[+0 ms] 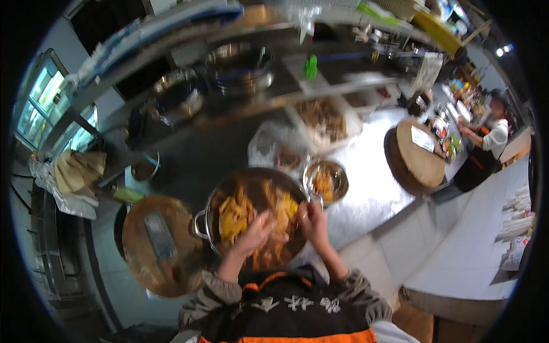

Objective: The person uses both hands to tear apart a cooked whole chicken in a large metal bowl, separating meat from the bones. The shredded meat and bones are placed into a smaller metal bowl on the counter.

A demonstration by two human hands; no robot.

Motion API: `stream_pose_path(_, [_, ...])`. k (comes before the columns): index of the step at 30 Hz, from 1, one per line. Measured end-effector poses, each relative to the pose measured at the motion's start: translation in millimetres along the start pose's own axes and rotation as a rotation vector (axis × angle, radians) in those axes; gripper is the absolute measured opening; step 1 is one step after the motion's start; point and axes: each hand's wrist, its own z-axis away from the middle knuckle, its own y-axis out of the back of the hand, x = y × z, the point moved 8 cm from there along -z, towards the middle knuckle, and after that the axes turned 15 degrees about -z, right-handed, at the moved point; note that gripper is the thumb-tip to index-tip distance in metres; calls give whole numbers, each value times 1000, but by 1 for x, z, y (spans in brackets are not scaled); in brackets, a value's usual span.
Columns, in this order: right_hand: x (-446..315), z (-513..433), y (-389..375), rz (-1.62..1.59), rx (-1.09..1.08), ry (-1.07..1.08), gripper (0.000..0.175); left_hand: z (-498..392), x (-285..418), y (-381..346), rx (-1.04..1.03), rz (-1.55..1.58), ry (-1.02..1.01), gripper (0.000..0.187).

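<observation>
A wide steel pan (213,188) with loop handles stands before me, holding yellow-skinned poultry in brown liquid. One bird (233,216) lies on its left side and another (286,206) on its right. Over the middle of the pan is my left hand (260,230), its fingers curled close to the right bird. My right hand (314,221) is at the pan's right rim, fingers bent inward beside the same bird. Blur hides whether either hand grips the meat. Just beyond the right rim sits a small steel bowl (342,188) with orange-yellow pieces in it.
Left of the pan, a cleaver (160,236) lies on a round wooden chopping block (137,261). Another round block (418,160) is at right. Behind the pan are a plastic bag (268,141) and a white tub (354,118) of food. A co-worker (493,133) stands far right.
</observation>
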Motion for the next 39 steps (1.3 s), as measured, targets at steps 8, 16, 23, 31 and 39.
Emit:
stream_pose_path(8, [-41, 9, -37, 94, -316, -76, 38, 5, -14, 15, 137, 25, -125, 52])
stream_pose_path(16, [-32, 12, -54, 207, -291, 67, 12, 5, -23, 22, 230, -264, -56, 59])
stream_pose_path(23, [-54, -1, -29, 284, -168, 165, 14, 8, -11, 28, 264, -78, -206, 48])
stream_pose_path(31, [-31, 19, -53, 306, -354, -103, 33, 5, -2, 36, 473, -304, -259, 28])
stream_pose_path(39, [-17, 16, -52, 224, -329, -117, 20, 6, 2, 31, 333, -262, -207, 22])
